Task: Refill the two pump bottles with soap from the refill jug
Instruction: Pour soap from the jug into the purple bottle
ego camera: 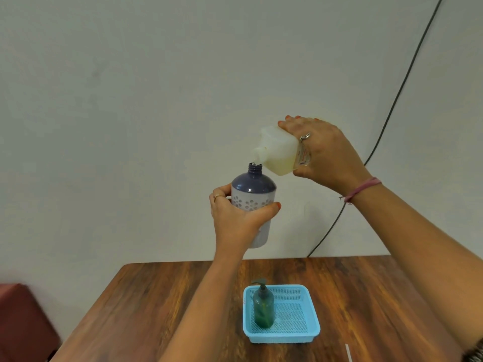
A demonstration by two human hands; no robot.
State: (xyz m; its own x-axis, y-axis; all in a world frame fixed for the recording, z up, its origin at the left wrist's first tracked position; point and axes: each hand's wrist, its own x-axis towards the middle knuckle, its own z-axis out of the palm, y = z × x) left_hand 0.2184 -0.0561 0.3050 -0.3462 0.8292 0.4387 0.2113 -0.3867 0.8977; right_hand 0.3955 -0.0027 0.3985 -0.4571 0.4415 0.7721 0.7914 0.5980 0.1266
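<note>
My left hand (236, 218) grips a purple-and-white flowered bottle (253, 190) held upright in the air, its threaded neck uncapped. My right hand (324, 150) holds the translucent refill jug (278, 152) tilted down to the left, its spout just above the bottle's neck. Pale yellow soap sits in the jug's lower side. A green pump bottle (263, 305) with its pump on stands in a blue basket (312, 317) on the wooden table (156, 296).
A black cable (397, 97) runs down the white wall behind the table's back edge. A dark red seat (21, 317) stands at the lower left beside the table. A thin white stick (348, 352) lies near the table's front right.
</note>
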